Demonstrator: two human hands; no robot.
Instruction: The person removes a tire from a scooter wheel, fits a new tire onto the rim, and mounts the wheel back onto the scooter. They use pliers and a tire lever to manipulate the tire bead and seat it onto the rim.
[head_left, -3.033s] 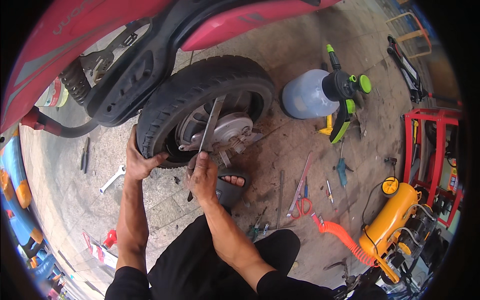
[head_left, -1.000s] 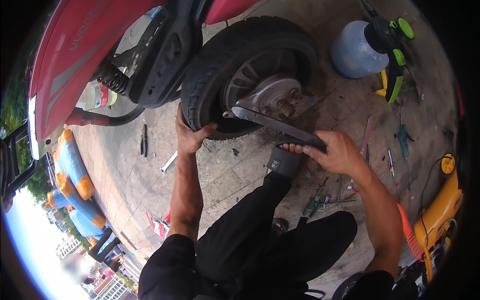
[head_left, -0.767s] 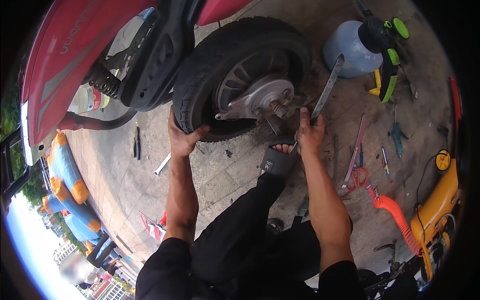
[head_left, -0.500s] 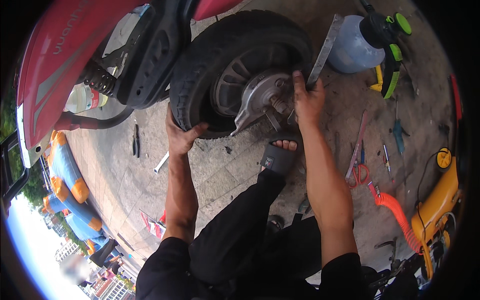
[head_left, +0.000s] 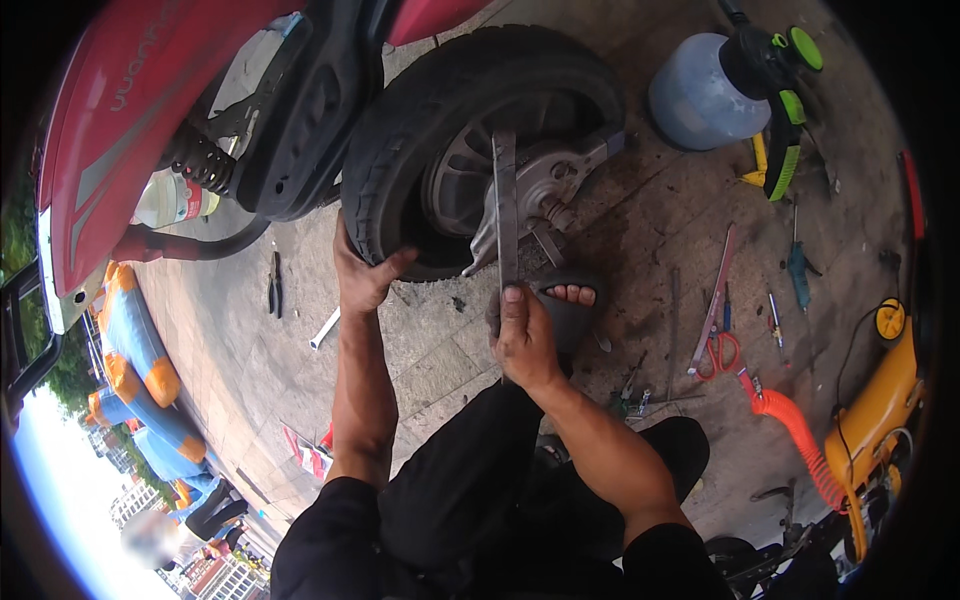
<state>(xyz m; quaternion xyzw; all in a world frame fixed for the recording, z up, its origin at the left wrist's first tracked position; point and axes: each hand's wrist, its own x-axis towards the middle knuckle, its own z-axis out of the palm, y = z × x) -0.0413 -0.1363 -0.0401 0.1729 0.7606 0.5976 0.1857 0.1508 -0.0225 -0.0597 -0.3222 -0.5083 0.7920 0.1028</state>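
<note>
Metal bar (head_left: 506,205), pinched by the fingers of the right hand (head_left: 525,342), extends lengthwise forward from them toward the tyre (head_left: 395,165), clasped by the left hand (head_left: 363,276).

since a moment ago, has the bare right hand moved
Yes, the bare right hand moved left and lower in view, away from the round bluish plastic sprayer.

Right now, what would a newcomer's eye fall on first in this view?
Probably the big black-tyred wheel at upper centre, with the left hand gripping its lower left edge. Next, the flat metal bar held in the right hand, reaching up across the wheel's face. At the right, the orange coiled hose by the yellow tank and, higher up, the pale sprayer stand out.
</note>
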